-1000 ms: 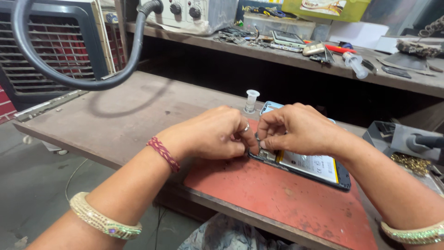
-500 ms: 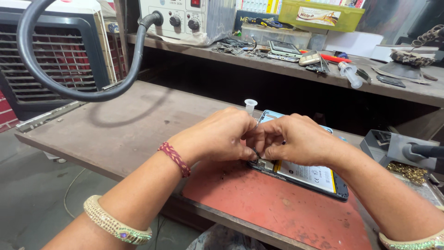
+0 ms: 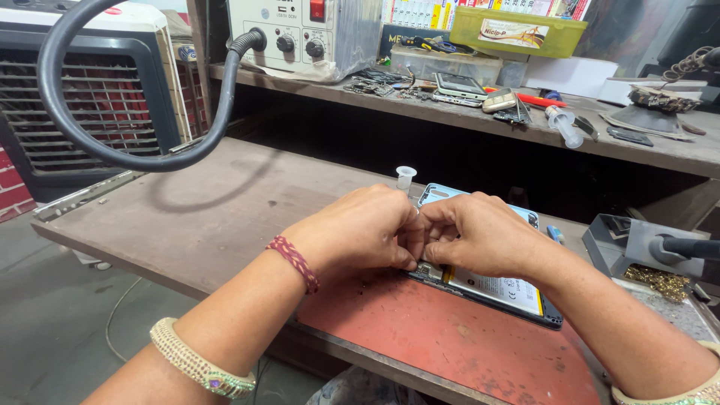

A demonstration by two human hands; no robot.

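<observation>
- Opened phone (image 3: 491, 289) lies flat on red mat (image 3: 465, 352) at table (image 3: 187, 217) edge, steadied for close work.
- Left hand (image 3: 360, 232) & right hand (image 3: 472, 236) curled together over its near end, fingertips pinching sth small, prob. a part; can't tell what.

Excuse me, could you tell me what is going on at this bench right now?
A person's left hand and right hand are pressed together over an opened black-framed smartphone lying on a red work mat. What the fingertips pinch is hidden. A small white plastic syringe stands just behind the hands.
</observation>
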